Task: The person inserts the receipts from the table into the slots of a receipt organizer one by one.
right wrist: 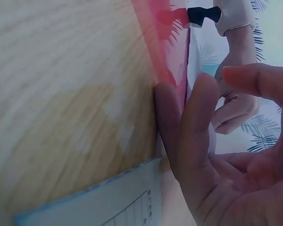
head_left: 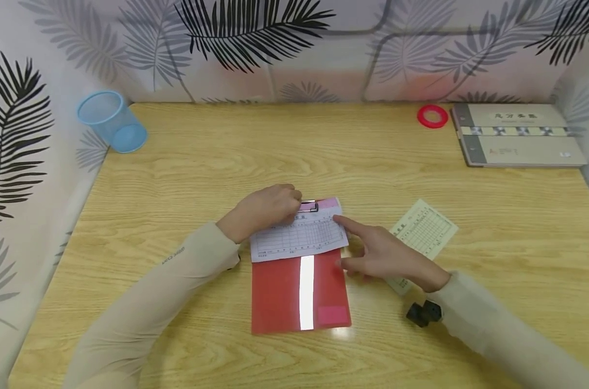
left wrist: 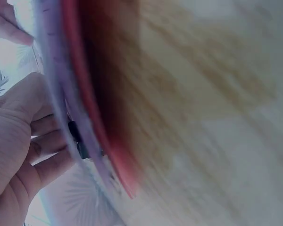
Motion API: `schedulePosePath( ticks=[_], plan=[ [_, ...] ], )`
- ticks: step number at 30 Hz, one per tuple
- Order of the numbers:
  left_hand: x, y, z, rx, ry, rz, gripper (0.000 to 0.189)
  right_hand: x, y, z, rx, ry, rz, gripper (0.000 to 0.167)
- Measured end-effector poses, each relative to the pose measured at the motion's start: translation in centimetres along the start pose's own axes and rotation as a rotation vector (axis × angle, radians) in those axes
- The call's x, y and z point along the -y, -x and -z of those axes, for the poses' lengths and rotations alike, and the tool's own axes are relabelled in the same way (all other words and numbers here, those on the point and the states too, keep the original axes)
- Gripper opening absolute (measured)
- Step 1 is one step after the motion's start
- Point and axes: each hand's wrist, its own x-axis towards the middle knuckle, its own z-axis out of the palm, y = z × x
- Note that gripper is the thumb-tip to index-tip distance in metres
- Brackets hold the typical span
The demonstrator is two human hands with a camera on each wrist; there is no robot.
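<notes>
A red clipboard (head_left: 277,297) lies on the table, its lower half bare with a white glare stripe down it. Printed form sheets (head_left: 299,240) cover its upper half, with a pinkish sheet edge showing near the metal clip (head_left: 314,207). My left hand (head_left: 267,209) grips the clip from the left with curled fingers; its fingertips are partly hidden in the head view. At the right edge, my right hand (head_left: 389,251) touches the form with an extended index finger, its other fingers beside the board. Under the right wrist lies a loose pale-green form (head_left: 428,227), partly covered.
A blue see-through cup (head_left: 113,121) stands at the back left table corner. Toward the back right lie a red tape roll (head_left: 432,116) and a thick grey-and-beige book or folder (head_left: 523,135). A leaf-patterned curtain (head_left: 304,54) hangs behind the wooden table (head_left: 202,151).
</notes>
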Motion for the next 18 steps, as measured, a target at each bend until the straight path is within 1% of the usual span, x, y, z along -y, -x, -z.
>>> schedulePosePath(
  ticks=[2, 6, 13, 18],
  plan=[
    [0.0, 0.0, 0.0, -0.005, 0.01, 0.001, 0.005, 0.2, -0.2, 0.0, -0.02, 0.042, 0.01, 0.082],
    [0.1, 0.1, -0.2, -0.021, 0.043, -0.015, 0.01, 0.4, -0.3, 0.1, -0.053, 0.077, 0.032, 0.081],
    [0.2, 0.2, -0.3, -0.04, 0.084, -0.02, 0.011, 0.5, -0.5, -0.5, -0.047, 0.16, 0.028, 0.084],
    [0.1, 0.4, -0.4, -0.056, 0.086, -0.004, 0.014, 0.9, -0.7, -1.0, -0.053, 0.179, 0.013, 0.086]
  ],
)
